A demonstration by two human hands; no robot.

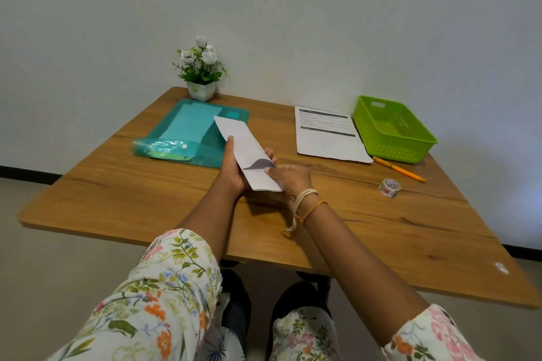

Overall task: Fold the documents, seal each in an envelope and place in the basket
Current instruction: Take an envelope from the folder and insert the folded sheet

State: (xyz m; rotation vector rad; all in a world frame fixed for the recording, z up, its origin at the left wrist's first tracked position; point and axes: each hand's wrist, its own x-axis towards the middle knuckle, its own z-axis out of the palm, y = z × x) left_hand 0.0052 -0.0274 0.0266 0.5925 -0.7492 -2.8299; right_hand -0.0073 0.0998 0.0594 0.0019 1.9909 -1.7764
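From the head camera, a long white paper envelope [246,152] is held above the middle of the brown wooden table [146,193], slanting from far-left to near-right. Its surface is plain white, and near its lower end a dark curved gap shows where the mouth is lifted open. The left hand [233,168] cradles it from below and along its left edge, thumb lying up the edge and fingertips curling out past the right side. The right hand [289,180] grips the near end, thumb pressed on top just beside the dark opening, the other fingers under the paper; cream and orange threads circle that wrist.

To the right, well apart from the hands, a flat white printed document [330,138] lies on the table, just beside a lime-green perforated plastic basket [422,143]. An orange pencil [399,169] and a small patterned roll of tape [389,187] lie nearer the front. To the left lies a translucent teal plastic folder [181,138], and behind it a white pot of artificial white flowers [201,67].
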